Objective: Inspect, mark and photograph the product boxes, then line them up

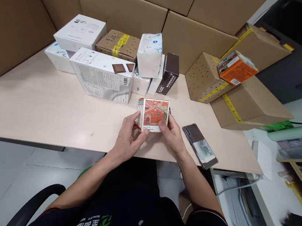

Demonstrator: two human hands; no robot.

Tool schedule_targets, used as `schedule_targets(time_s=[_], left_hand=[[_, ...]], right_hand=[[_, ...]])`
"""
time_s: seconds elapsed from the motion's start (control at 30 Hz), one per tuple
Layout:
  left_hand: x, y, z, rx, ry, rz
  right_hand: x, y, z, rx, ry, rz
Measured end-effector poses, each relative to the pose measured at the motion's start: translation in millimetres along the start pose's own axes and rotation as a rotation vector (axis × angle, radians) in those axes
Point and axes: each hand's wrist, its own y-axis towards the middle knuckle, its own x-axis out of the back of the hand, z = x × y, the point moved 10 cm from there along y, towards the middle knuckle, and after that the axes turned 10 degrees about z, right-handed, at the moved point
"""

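Note:
Both my hands hold a small box with a red building pictured on its top face, just above the light wooden table. My left hand grips its left side with fingers curled round the edge. My right hand clasps the near right corner, thumb pressed on the top face. A smartphone lies face up on the table just right of my right hand.
Behind the small box stand white boxes, a tissue pack, a dark brown box and a taped brown box. Right are perforated cardboard boxes, an orange box and a large carton. Big cartons line the back.

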Motion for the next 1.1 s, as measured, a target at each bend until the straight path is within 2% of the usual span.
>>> schedule_targets(time_s=[0.2, 0.33, 0.43, 0.53, 0.63, 0.8, 0.87, 0.97, 1.1], left_hand=[[13.2, -6.1, -6.9, -0.035, 0.039, -0.138], [23.6, -11.7, -19.6, -0.117, 0.173, -0.260], [26.6, -17.8, -28.4, -0.198, 0.249, -0.343], [23.2, -21.3, -35.9, -0.249, 0.345, -0.369], [17.4, -22.1, -44.0, -0.299, 0.438, -0.347], [3.7, -25.2, -58.6, -0.476, 0.471, -0.230], [0.0, -27.1, -61.7, -0.544, 0.396, -0.174], [-4.2, -25.1, -61.0, -0.566, 0.287, -0.079], [-8.4, -21.2, -60.1, -0.552, 0.225, 0.028]], right_hand=[[5.0, -5.5, -4.2, -0.009, -0.182, -0.075], [1.2, -8.3, -16.4, -0.036, -0.022, -0.110], [-1.2, -9.2, -25.3, -0.065, 0.010, -0.082], [-3.7, -8.4, -24.4, -0.046, -0.079, -0.012], [-5.0, -7.9, -17.2, -0.013, -0.167, 0.013], [-12.4, -9.1, -12.1, 0.003, -0.122, 0.078], [-9.5, -11.6, -13.6, 0.001, -0.109, 0.058], [-5.6, -14.2, -14.5, 0.008, -0.128, 0.027], [2.3, -15.0, -3.9, 0.060, -0.306, -0.081]])
